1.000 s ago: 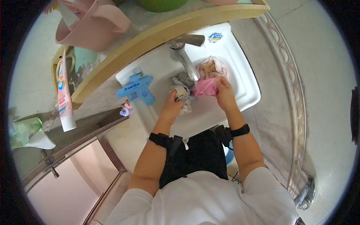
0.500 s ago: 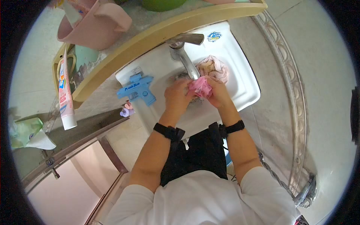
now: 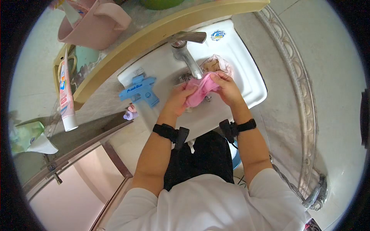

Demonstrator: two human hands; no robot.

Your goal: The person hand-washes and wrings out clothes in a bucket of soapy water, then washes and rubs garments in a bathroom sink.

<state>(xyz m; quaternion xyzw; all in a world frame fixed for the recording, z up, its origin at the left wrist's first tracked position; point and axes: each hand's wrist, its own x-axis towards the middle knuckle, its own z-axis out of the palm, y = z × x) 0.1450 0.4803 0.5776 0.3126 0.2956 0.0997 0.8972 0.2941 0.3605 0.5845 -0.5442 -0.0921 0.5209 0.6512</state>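
A wet-looking pink cloth [image 3: 200, 91] is stretched between my two hands, just below the spout of the metal faucet [image 3: 191, 63]. My left hand [image 3: 179, 99] grips its left end, with the thumb on top. My right hand [image 3: 229, 89] pinches the other end between thumb and fingers. Both hands are over the basin of the white sink [image 3: 252, 79]. Behind the cloth, a bunched pale pink and brown fabric [image 3: 219, 65] lies in the basin. What kind of garment the pink cloth is, I cannot tell.
A blue toy gun [image 3: 140, 91] lies on the sink's left rim. Above runs a yellowish shelf edge [image 3: 154, 34] carrying a pink cup [image 3: 86, 29]. A toothpaste tube [image 3: 66, 96] stands out at left. A shower head [image 3: 318, 194] is at lower right.
My hands have moved apart, and the pink cloth has gone from bunched up to spread out between them. The view has shifted slightly.
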